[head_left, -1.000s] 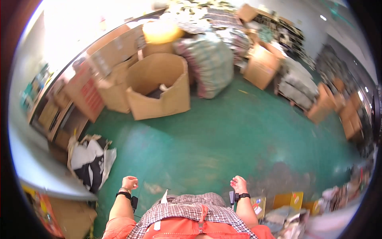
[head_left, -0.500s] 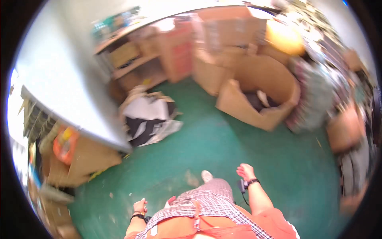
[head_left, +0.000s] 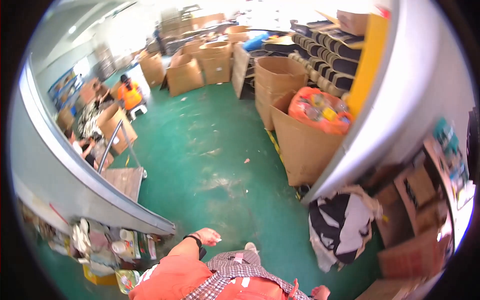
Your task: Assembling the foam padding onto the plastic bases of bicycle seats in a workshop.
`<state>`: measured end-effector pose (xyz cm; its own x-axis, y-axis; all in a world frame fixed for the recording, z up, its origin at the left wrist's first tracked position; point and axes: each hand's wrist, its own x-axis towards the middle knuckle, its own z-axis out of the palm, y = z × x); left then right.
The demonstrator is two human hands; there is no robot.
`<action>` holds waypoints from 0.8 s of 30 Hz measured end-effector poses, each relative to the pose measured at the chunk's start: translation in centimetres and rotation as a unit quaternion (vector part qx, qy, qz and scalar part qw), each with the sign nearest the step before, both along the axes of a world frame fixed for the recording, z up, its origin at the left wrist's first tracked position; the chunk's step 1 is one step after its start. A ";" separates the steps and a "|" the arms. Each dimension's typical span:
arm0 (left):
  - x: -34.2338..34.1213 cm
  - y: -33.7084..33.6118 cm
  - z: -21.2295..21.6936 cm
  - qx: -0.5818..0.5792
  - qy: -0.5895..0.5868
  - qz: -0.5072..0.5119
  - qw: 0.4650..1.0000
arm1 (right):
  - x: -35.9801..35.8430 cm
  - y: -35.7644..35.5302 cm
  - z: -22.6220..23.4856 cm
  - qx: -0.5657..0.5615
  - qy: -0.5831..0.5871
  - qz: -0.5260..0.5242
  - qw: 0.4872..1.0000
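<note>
My left hand (head_left: 206, 236), with a dark band at its wrist, hangs in front of me over the green floor. Its fingers are curled closed, and a small white bit shows at the fingertips, too small to name. At the lower edge, my right hand (head_left: 320, 292) is partly in view with its fingers curled; what they hold, if anything, is hidden. Nearest to that hand lies a sack of black and white pieces (head_left: 340, 227) on the floor. Below my body hangs a checked cloth (head_left: 235, 272) over orange clothing.
A doorway with wall ends on both sides opens ahead. Beyond its right end stands a carton (head_left: 310, 150) holding an orange bag (head_left: 320, 111). A flat trolley (head_left: 125, 182) stands left, near seated people. More cartons (head_left: 215, 62) line the back; shelves (head_left: 420, 192) stand right.
My view has swung left, from the corner with shelves and cartons to the doorway. The sack now appears on the right. My left hand has swung forward; my right sits lower in view.
</note>
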<state>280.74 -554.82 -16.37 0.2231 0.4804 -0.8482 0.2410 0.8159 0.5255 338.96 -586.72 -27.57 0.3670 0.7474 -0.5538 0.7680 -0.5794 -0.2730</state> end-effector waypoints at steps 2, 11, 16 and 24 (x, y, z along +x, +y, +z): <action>-2.2 -0.2 -1.7 0.006 0.031 0.063 0.998 | -0.6 11.5 0.2 -0.023 -0.094 0.135 0.986; -1.5 10.3 -0.8 0.048 0.073 0.246 0.965 | 6.8 32.2 -15.2 0.030 -0.040 0.513 0.857; -3.8 15.4 -3.5 0.042 0.044 0.382 0.922 | 4.5 49.7 -17.2 0.179 0.019 0.462 0.869; -9.4 21.9 -2.6 -0.026 0.189 0.532 0.825 | -11.9 82.0 -8.5 0.021 0.092 0.476 0.874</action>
